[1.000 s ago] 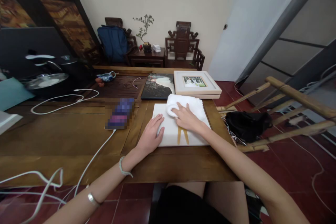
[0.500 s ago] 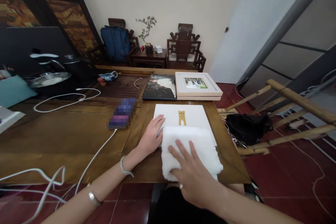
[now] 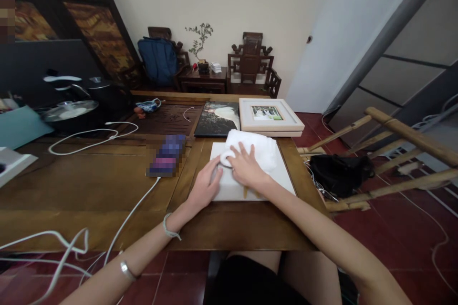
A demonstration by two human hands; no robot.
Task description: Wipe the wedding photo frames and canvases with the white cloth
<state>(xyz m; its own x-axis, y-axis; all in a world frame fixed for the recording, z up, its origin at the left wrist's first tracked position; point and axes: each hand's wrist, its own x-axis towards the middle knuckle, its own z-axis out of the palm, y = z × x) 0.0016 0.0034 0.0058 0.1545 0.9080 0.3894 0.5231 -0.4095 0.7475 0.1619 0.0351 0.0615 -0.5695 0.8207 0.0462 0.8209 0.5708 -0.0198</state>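
Observation:
A white square canvas (image 3: 282,178) with a small yellow figure lies flat on the wooden table (image 3: 89,186) in front of me. My left hand (image 3: 203,188) rests flat on its left edge, fingers spread. My right hand (image 3: 246,169) presses a folded white towel (image 3: 263,150) onto the far half of the canvas, fingers laid over the cloth. The yellow figure is mostly hidden under my right wrist.
Beyond the canvas lie a dark photo print (image 3: 218,119) and a stacked white picture frame (image 3: 270,114). A blurred purple object (image 3: 166,155) with a white cable (image 3: 132,209) sits to the left. A bamboo chair (image 3: 393,152) holding a black bag (image 3: 338,174) stands at the right.
My right hand has pushed the towel from the canvas's near edge back up to its far half. My left hand has stayed on the left edge.

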